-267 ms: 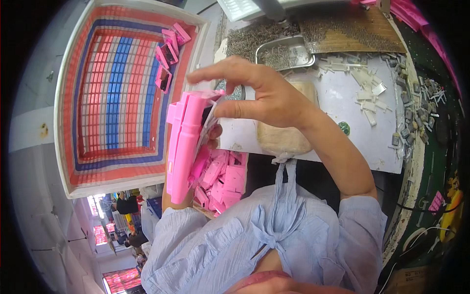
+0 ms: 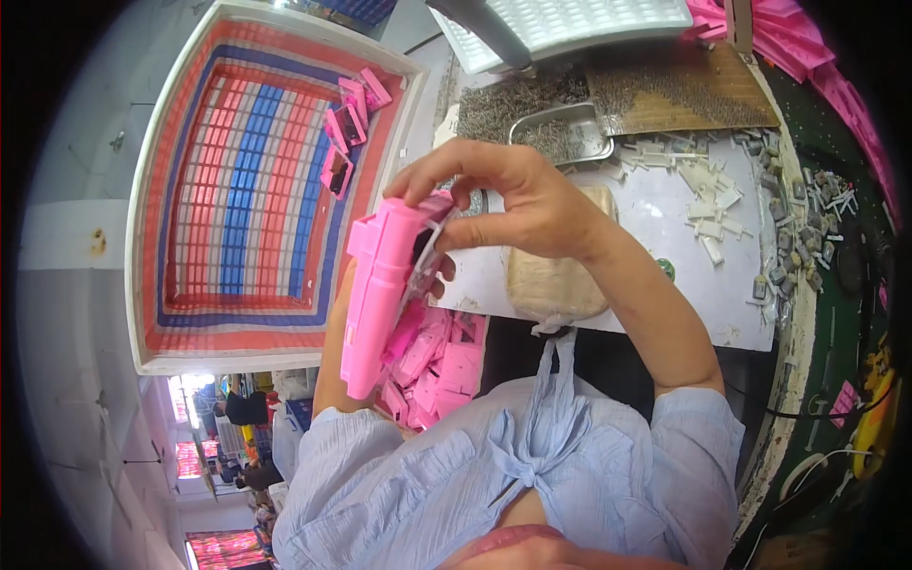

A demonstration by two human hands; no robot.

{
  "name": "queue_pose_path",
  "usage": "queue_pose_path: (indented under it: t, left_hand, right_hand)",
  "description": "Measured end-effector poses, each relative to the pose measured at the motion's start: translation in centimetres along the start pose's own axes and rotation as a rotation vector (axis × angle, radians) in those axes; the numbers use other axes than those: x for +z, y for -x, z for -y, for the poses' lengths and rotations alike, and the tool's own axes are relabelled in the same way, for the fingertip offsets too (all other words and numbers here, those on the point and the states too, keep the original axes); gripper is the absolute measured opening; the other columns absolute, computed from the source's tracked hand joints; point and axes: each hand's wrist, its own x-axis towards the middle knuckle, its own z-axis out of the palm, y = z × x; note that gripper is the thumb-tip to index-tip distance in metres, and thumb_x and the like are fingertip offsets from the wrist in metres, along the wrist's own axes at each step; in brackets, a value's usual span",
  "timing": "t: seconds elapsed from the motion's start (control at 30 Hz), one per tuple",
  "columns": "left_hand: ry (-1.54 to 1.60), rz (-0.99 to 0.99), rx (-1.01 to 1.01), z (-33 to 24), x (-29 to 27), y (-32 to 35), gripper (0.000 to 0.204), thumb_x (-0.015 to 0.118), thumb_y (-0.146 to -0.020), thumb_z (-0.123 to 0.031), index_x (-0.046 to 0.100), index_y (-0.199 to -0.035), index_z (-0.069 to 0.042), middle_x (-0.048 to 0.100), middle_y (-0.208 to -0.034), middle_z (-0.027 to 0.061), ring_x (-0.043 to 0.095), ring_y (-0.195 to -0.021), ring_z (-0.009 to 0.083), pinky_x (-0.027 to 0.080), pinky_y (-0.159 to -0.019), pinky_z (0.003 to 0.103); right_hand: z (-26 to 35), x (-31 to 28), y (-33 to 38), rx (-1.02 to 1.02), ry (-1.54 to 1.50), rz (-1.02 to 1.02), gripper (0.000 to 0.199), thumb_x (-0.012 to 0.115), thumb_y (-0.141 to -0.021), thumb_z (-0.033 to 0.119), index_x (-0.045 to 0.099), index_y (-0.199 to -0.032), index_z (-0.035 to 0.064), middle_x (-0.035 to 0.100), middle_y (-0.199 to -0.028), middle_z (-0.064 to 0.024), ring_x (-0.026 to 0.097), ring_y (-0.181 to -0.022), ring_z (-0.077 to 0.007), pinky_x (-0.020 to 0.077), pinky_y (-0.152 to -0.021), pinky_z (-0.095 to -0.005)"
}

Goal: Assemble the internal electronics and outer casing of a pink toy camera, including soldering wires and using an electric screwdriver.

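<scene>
A long pink plastic housing (image 2: 373,304) is held up at a tilt in front of my chest. A dark part and a pale edge show on its right side. My right hand (image 2: 522,204) pinches its top end, fingers over the top and thumb against the pale edge. My left hand (image 2: 444,274) is mostly hidden behind the housing; only fingertips show at its right side, supporting it. Below it, a box holds several loose pink plastic parts (image 2: 439,366).
To the left stands a large white-rimmed crate (image 2: 139,285) with a striped woven lining and several pink pieces (image 2: 337,171). On the white table (image 2: 655,294) lie a wrapped tan block (image 2: 556,280), a metal tray (image 2: 598,142) of small metal pieces, white plastic parts (image 2: 708,204) and cardboard (image 2: 665,90).
My right fingers have come down from above the housing onto its top end, and the thumb stays at its edge. The whole view has shifted slightly.
</scene>
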Motion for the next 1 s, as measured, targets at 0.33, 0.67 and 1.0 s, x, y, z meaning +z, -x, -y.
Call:
queue_pose_path:
  t: [0.33,0.67,1.0]
  left_hand:
    - [0.110,0.177,-0.006,-2.5,0.4,4.6,0.135,0.073,-0.061,-0.090,0.040,-0.153,0.004,0.057,-0.140,0.0159,0.061,-0.120,0.0225,0.049,-0.101,0.035]
    - [0.030,0.415,0.129,3.5,-2.4,5.2,0.140,0.082,-0.065,-0.075,0.019,-0.163,0.003,0.022,-0.166,0.0171,0.026,-0.154,0.0304,0.024,-0.123,0.046]
    - [0.197,0.229,0.131,4.7,1.1,8.0,0.138,0.084,-0.067,-0.061,0.006,-0.164,-0.001,0.026,-0.164,0.0189,0.027,-0.155,0.0317,0.020,-0.127,0.046]
  right_hand:
    - [1.4,2.2,0.6,-0.095,0.220,0.000,0.036,0.085,-0.082,0.011,0.073,-0.115,0.0089,0.073,-0.121,-0.0067,0.063,-0.107,-0.0186,0.0499,-0.090,-0.0316]
    - [2.3,6.6,1.9,-0.283,0.337,-0.125,0.033,0.082,-0.080,0.006,0.072,-0.111,0.0067,0.075,-0.112,-0.0104,0.069,-0.100,-0.0257,0.0552,-0.086,-0.0385]
    - [1.7,9.2,5.8,-0.139,0.341,-0.150,0.026,0.081,-0.083,0.004,0.074,-0.109,0.0041,0.075,-0.117,-0.0150,0.072,-0.107,-0.0310,0.0554,-0.093,-0.0392]
